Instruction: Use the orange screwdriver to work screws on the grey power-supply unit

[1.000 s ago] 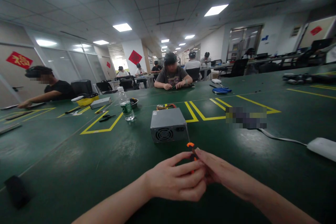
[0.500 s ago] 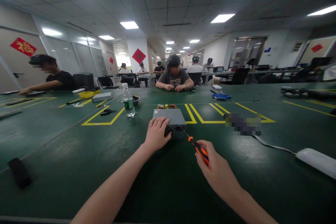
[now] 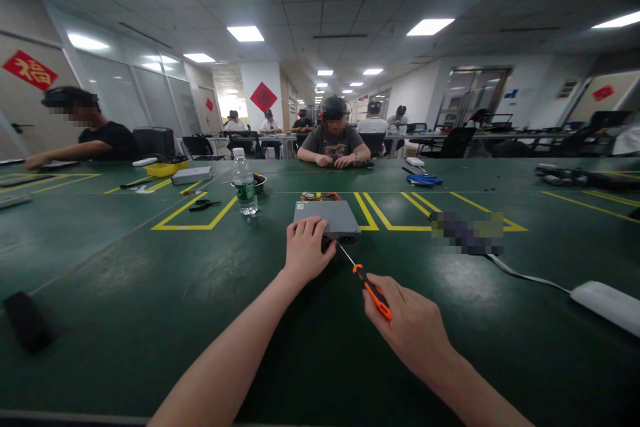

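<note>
A grey metal computer power supply [image 3: 336, 215] lies on the green table with its socket side toward me and coloured cables [image 3: 320, 197] behind it. My left hand [image 3: 309, 249] grips its near left corner, fingers on top and thumb at the front face. In my right hand [image 3: 407, 320] is an orange and black screwdriver [image 3: 373, 293], its handle wrapped by the fingers. The thin shaft slants up and left, and its tip is at the lower front of the power supply near my left thumb. Whether the tip sits in a screw is too small to tell.
A water bottle [image 3: 245, 183] and a small bowl [image 3: 259, 182] stand left of the power supply. Pliers-like black tools [image 3: 204, 205] lie further left. A blurred-out dark object [image 3: 465, 233], a white cable and a white power strip [image 3: 607, 307] are on the right. A person [image 3: 334, 140] sits opposite.
The screwdriver tip has shifted from the front edge of the power supply to lower and further left, near my left thumb. My left hand still holds the box; the view has shifted slightly.
</note>
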